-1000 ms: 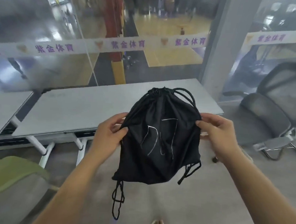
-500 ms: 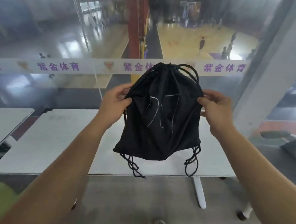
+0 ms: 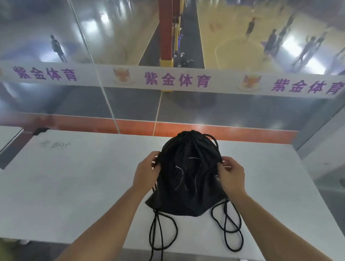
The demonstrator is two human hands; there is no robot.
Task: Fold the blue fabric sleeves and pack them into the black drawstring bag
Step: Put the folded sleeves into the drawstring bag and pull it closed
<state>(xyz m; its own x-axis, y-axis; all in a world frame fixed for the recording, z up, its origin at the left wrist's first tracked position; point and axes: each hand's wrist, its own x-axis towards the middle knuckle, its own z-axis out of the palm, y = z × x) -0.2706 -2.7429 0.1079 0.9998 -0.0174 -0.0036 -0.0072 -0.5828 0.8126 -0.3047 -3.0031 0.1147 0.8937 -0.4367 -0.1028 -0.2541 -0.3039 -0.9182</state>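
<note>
Seemingly limp bag (image 3: 186,183), now on table (image 3: 73,184)

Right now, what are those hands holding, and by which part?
The black drawstring bag: the left hand grips its left edge, the right hand its right edge, below the cinched top.

Our two bare forearms reach forward and draw towards each other, the left forearm (image 3: 105,223) coming up from the lower left and the right forearm (image 3: 282,228) from the lower right. Our left hand (image 3: 147,173) has its fingers curled, pinching the edge of the black drawstring bag (image 3: 187,171) just to its right. Our right hand (image 3: 232,177) mirrors it, pinching the opposite edge just to its left. Both hands sit level, backs towards us.
</note>
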